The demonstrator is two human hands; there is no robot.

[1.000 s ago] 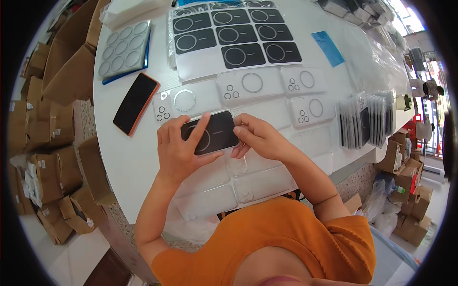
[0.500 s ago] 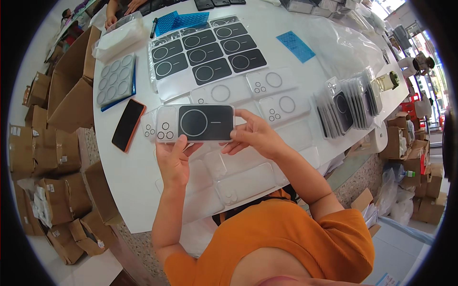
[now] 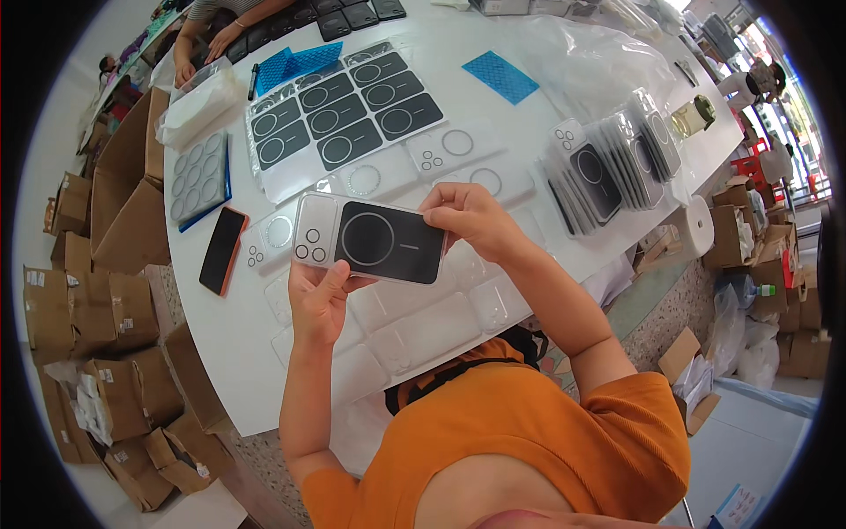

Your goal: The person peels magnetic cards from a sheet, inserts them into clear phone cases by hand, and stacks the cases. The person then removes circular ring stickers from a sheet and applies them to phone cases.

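Note:
A clear phone case (image 3: 315, 229) with a black card (image 3: 421, 251) on its back, marked with a pale ring and short line, is held above the table, slightly tilted. My left hand (image 3: 319, 304) grips its lower left edge, thumb in front near the camera holes. My right hand (image 3: 476, 220) pinches the upper right corner between thumb and fingers. Beneath lie several clear cases (image 3: 432, 328), some with rings. Beyond them is a sheet of black cards (image 3: 349, 145) with ring marks.
Cases with black cards (image 3: 599, 181) stand in a row at right. An orange-edged phone (image 3: 223, 251) and a sheet of rings (image 3: 198, 181) lie at left. Far left, another person's hands (image 3: 225, 40) rest near dark cases. Cardboard boxes (image 3: 123, 304) stand beside the table (image 3: 207, 353).
The held case has tilted, its right end now lower. My right hand has shifted up and right to the upper corner. The whole view has turned slightly.

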